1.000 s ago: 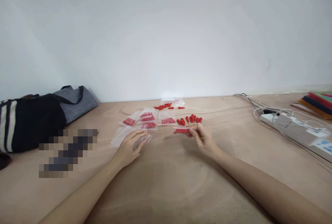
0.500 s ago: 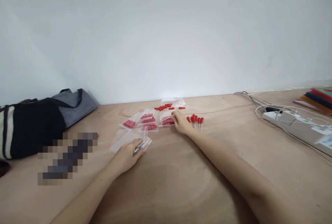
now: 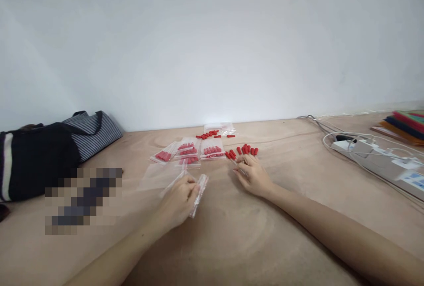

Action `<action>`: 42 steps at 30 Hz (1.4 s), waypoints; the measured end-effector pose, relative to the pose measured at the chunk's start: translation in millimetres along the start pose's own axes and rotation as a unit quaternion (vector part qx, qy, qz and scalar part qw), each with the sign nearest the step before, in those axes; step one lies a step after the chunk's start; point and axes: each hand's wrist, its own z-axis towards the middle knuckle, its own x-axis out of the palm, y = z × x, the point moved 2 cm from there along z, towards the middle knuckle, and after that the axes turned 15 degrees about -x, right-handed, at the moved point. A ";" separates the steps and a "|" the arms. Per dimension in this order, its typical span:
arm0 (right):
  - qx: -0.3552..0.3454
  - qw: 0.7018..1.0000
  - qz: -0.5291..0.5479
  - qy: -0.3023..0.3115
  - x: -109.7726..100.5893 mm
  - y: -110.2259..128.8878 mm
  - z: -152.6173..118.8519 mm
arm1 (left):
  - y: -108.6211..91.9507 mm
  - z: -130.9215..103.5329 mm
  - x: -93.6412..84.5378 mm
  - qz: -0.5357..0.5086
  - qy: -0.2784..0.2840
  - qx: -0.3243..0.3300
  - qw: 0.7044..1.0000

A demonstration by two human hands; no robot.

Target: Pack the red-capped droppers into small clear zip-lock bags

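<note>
My left hand [image 3: 180,200] is closed on a stack of clear zip bags [image 3: 199,195], lifted a little above the table. At the middle right, my right hand [image 3: 254,175] has its fingers pinched on the thin clear stems of red-bulbed droppers [image 3: 231,155]. More droppers [image 3: 247,149] fan out just beyond its fingertips; the hand hides their stems. Between the hands and farther back lie filled zip bags [image 3: 213,151] with red bulbs inside. A flat clear bag [image 3: 152,177] rests beside my left hand.
Loose red bulbs [image 3: 207,135] and clear stems on a bag [image 3: 228,130] lie near the wall. A black bag [image 3: 39,162] and a striped bag [image 3: 96,133] stand at left, by a blurred-out patch. A power strip [image 3: 374,158] with cables and coloured folders [image 3: 404,127] occupy the right.
My right hand has moved from the filled bag to the droppers at right, taking hold of their stems. My left hand has shifted right and raised the bag stack.
</note>
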 end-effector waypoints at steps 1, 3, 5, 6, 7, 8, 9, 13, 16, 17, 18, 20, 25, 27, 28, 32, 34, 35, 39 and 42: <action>-0.005 1.000 -0.001 0.008 -3.7 4.6 -5.2 | -10.0 0.1 5.8 -0.020 0.001 0.008 1.000; -0.012 1.000 0.000 0.022 -9.0 12.0 -12.7 | -26.8 1.6 16.1 -0.048 0.017 0.030 0.998; -0.019 0.999 0.006 0.032 -12.3 16.4 -16.8 | -35.1 4.6 20.5 -0.060 0.022 0.049 0.997; -0.023 0.999 0.012 0.036 -13.6 17.7 -17.9 | -35.9 6.1 19.8 -0.064 0.021 0.070 0.995; -0.026 0.999 0.021 0.040 -15.0 18.5 -18.5 | -34.7 7.3 17.6 -0.066 0.023 0.101 0.992; -0.028 0.998 0.035 0.044 -16.4 19.0 -18.8 | -32.0 8.0 14.6 -0.063 0.032 0.142 0.987; -0.031 0.997 0.053 0.049 -17.9 19.4 -18.9 | -28.2 8.1 11.9 -0.049 0.058 0.184 0.980; -0.052 0.987 0.129 0.082 -23.6 22.1 -17.8 | -11.7 4.8 9.5 0.022 0.178 0.237 0.955; -0.080 0.980 0.149 0.107 -26.9 24.8 -16.8 | -10.2 2.1 16.6 0.044 0.185 0.169 0.967; -0.087 0.979 0.148 0.112 -27.7 25.4 -16.6 | -11.8 1.2 19.3 0.047 0.177 0.146 0.972; -0.093 0.978 0.144 0.116 -28.2 25.7 -16.5 | -14.0 0.4 21.8 0.050 0.170 0.128 0.976; -0.099 0.979 0.132 0.123 -28.5 25.6 -16.7 | -18.5 -0.9 25.4 0.057 0.163 0.108 0.979; -0.097 0.979 0.106 0.144 -24.9 23.6 -17.1 | -23.3 -2.4 27.2 0.071 0.165 0.083 0.980; -0.094 0.979 0.109 0.147 -23.5 23.2 -16.7 | -23.2 -3.0 27.3 0.071 0.167 0.078 0.980; -0.093 0.978 0.113 0.148 -23.0 23.3 -16.4 | -23.0 -3.3 27.5 0.071 0.168 0.076 0.980; -0.095 0.976 0.130 0.147 -22.2 25.2 -14.9 | -23.4 -4.2 28.3 0.075 0.171 0.070 0.980; -0.098 0.975 0.134 0.147 -22.0 26.2 -14.4 | -24.2 -4.3 28.2 0.074 0.173 0.067 0.980; -0.099 0.975 0.134 0.149 -21.8 26.4 -14.3 | -24.6 -4.3 28.1 0.073 0.173 0.065 0.980; -0.091 0.977 0.115 0.153 -21.3 24.8 -14.7 | -25.2 -3.8 27.4 0.074 0.179 0.060 0.979; -0.085 0.981 0.086 0.152 -21.0 22.9 -15.0 | -24.7 -2.8 27.0 0.081 0.182 0.060 0.978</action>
